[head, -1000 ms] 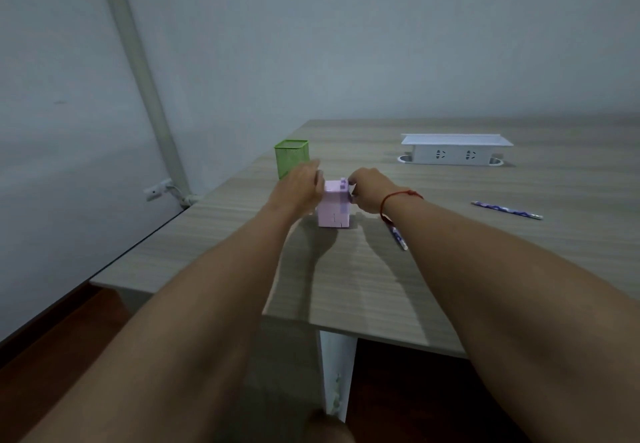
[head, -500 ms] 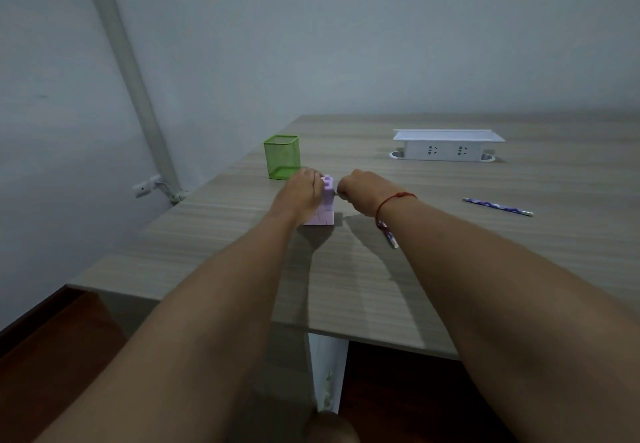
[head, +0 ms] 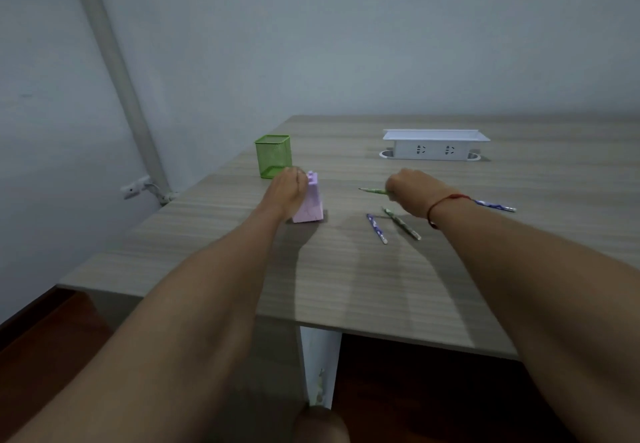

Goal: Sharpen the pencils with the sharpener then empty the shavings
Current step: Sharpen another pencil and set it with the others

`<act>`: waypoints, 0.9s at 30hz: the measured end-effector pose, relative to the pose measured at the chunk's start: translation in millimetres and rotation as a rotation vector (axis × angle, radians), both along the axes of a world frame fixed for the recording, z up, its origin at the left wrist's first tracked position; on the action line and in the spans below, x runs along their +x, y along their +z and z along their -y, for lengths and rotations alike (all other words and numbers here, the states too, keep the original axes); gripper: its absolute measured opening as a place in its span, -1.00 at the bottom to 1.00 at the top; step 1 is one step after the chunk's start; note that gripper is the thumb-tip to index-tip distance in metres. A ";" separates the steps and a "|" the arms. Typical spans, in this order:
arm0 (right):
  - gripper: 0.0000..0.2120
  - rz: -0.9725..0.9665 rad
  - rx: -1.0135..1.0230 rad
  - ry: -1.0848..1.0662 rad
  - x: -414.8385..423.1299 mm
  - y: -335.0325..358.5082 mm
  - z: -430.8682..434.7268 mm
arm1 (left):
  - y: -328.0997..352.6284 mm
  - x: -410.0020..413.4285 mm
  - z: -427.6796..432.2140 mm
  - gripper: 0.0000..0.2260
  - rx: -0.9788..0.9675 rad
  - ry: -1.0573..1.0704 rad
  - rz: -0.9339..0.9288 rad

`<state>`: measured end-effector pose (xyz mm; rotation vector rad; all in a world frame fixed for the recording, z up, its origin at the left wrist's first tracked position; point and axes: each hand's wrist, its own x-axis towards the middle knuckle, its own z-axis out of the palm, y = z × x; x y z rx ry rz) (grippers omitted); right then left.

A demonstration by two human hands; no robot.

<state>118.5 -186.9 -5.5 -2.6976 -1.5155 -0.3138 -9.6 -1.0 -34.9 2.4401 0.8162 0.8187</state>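
A pink box-shaped sharpener (head: 310,205) stands on the wooden table (head: 346,280). My left hand (head: 285,193) grips its left side. My right hand (head: 410,191), with a red string on the wrist, holds a green pencil (head: 374,190) level above the table, its tip pointing left toward the sharpener and apart from it. Two more pencils lie below that hand: a blue-purple pencil (head: 376,229) and a green patterned pencil (head: 403,224). Another blue-purple pencil (head: 496,206) lies to the right, partly hidden by my wrist.
A green mesh pencil cup (head: 273,155) stands just behind the sharpener. A white socket box (head: 434,145) sits at the back of the table. The table's left edge runs near a wall with a white pipe (head: 117,72). Dark wood floor lies below the near edge.
My right hand has pulled away from the sharpener to the right, now holding a green pencil clear of it. Two pencils hidden under the hand now show. My left hand stays on the sharpener.
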 end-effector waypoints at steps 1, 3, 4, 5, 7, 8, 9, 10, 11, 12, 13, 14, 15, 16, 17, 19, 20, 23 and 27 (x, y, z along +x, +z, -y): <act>-0.79 -0.020 0.025 -0.020 2.0 -0.2 5.6 | -0.5 4.0 4.5 -0.66 0.002 -0.004 0.001; -0.79 -0.088 0.085 -0.038 -2.5 -2.7 6.6 | -3.1 12.7 15.9 -0.67 0.006 -0.027 0.005; -0.78 -0.119 0.116 -0.039 -6.6 -4.8 4.5 | -5.2 15.1 19.9 -0.68 0.011 -0.036 0.013; -0.78 -0.140 0.148 -0.036 -10.4 -7.4 1.7 | -7.2 15.3 22.2 -0.69 0.020 -0.041 0.023; -0.79 -0.168 0.205 -0.037 -15.3 -11.1 -3.5 | -8.8 11.4 25.1 -0.71 0.039 -0.047 0.037; -0.79 -0.182 0.235 -0.042 -16.9 -11.8 -5.8 | -8.8 9.2 26.4 -0.71 0.047 -0.050 0.040; -0.79 -0.192 0.264 -0.048 -18.8 -11.9 -7.8 | -8.8 7.7 28.1 -0.71 0.056 -0.053 0.042; -0.79 -0.197 0.289 -0.052 -20.9 -11.8 -9.7 | -9.0 6.9 29.6 -0.71 0.063 -0.055 0.044; -0.78 -0.199 0.308 -0.055 -23.3 -11.2 -11.4 | -9.1 6.0 31.2 -0.71 0.066 -0.056 0.046; -0.77 -0.202 0.323 -0.058 -25.3 -10.6 -12.6 | -9.3 5.2 32.0 -0.72 0.066 -0.056 0.050; -0.76 -0.206 0.335 -0.060 -26.9 -10.0 -13.0 | -9.8 4.6 32.3 -0.72 0.066 -0.054 0.053; -0.75 -0.211 0.344 -0.062 -27.8 -9.8 -12.8 | -10.3 4.4 32.1 -0.72 0.067 -0.052 0.058; -0.74 -0.215 0.350 -0.065 -28.7 -9.6 -12.2 | -10.7 4.3 32.2 -0.72 0.069 -0.048 0.063; -0.74 -0.214 0.353 -0.066 -29.0 -9.4 -11.5 | -11.0 4.2 32.6 -0.72 0.069 -0.045 0.067; -0.74 -0.210 0.354 -0.065 -29.0 -8.8 -10.4 | -11.2 4.0 33.8 -0.72 0.069 -0.043 0.068; -0.75 -0.203 0.347 -0.068 -27.8 -7.5 -7.3 | -10.9 3.9 36.2 -0.72 0.066 -0.042 0.068; -0.75 -0.207 0.345 -0.077 -26.6 -6.9 -5.1 | -10.6 3.9 37.0 -0.72 0.064 -0.040 0.072; -0.72 -0.201 0.373 -0.140 -21.8 -6.7 2.8 | -11.2 3.7 39.4 -0.73 0.055 -0.022 0.101; -0.78 -0.183 0.458 -0.294 -9.5 -7.6 15.0 | -12.7 5.5 43.4 -0.72 0.021 0.008 0.140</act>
